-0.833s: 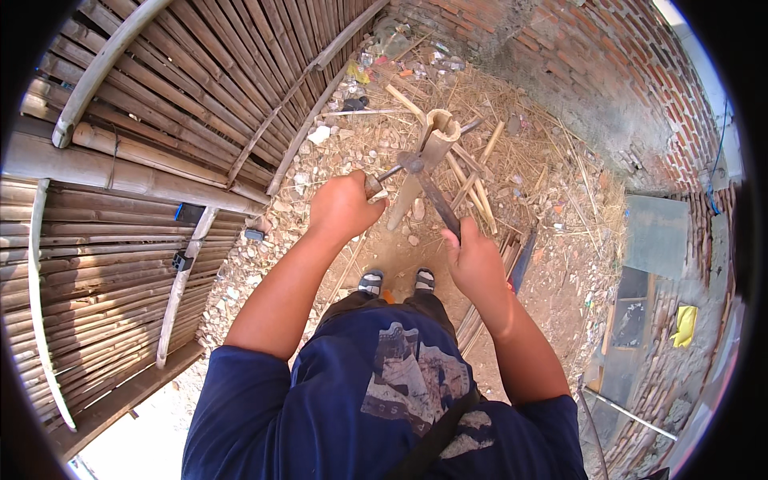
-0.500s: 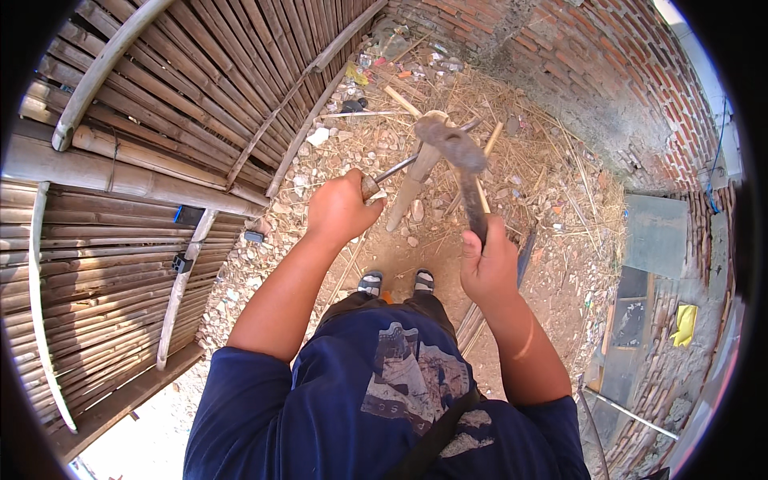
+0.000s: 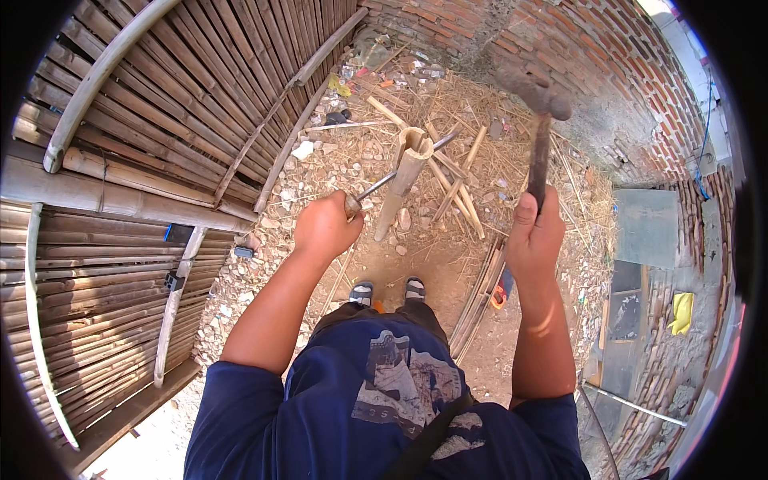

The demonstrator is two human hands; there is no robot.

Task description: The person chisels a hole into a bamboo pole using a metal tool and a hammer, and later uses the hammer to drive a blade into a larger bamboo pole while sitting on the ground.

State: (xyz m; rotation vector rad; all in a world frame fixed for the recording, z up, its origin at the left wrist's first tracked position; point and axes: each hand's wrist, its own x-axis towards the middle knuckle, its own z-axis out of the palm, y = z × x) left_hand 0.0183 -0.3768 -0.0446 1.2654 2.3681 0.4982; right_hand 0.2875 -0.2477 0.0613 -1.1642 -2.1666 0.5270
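Single head view, looking steeply down, wide fisheye.

Pale tan bamboo pole [image 3: 404, 180]; dark rusty-brown hammer [image 3: 538, 120]; red brick wall [image 3: 592, 56]; navy shirt [image 3: 376, 416], grey-white print; yellow cloth [image 3: 682, 312].

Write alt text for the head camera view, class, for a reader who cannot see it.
Seen from above, a person's left hand holds a long blade set across the top of an upright bamboo pole, while the right hand raises a hammer above it. Split bamboo strips lie on straw-strewn ground between a bamboo fence and a brick wall.
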